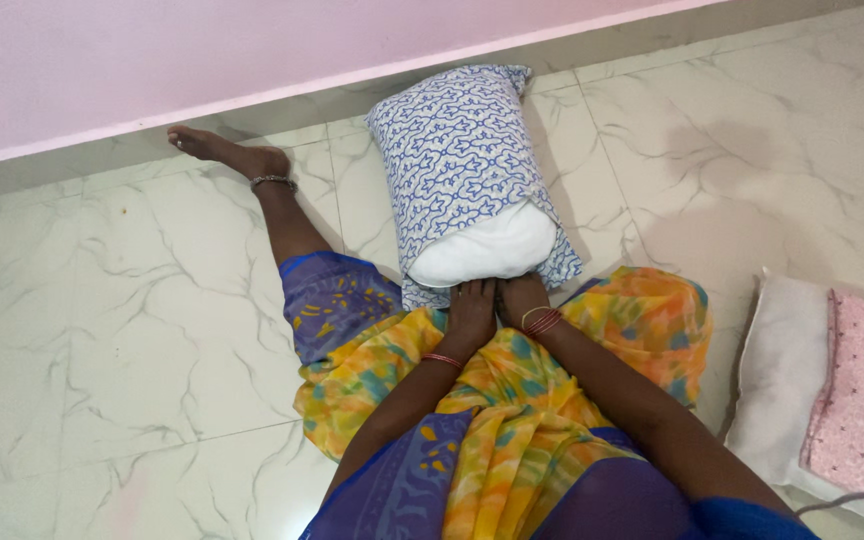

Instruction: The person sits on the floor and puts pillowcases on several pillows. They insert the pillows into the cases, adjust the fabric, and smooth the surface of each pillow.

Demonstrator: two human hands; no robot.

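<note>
The plump white fabric pillow [480,252] is mostly sheathed in the blue-and-white patterned cotton cover [452,150], lying at twelve o'clock on the marble floor [102,330]. Its exposed end is pressed by the left hand [472,312] and right hand [522,298], fingers flattened, gripping nothing; that end remains uncovered.

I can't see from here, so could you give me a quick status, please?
Both hands, left hand and right hand, pressed on white pillow. Pillow mostly inside blue patterned cover. Nothing in the way.
</note>
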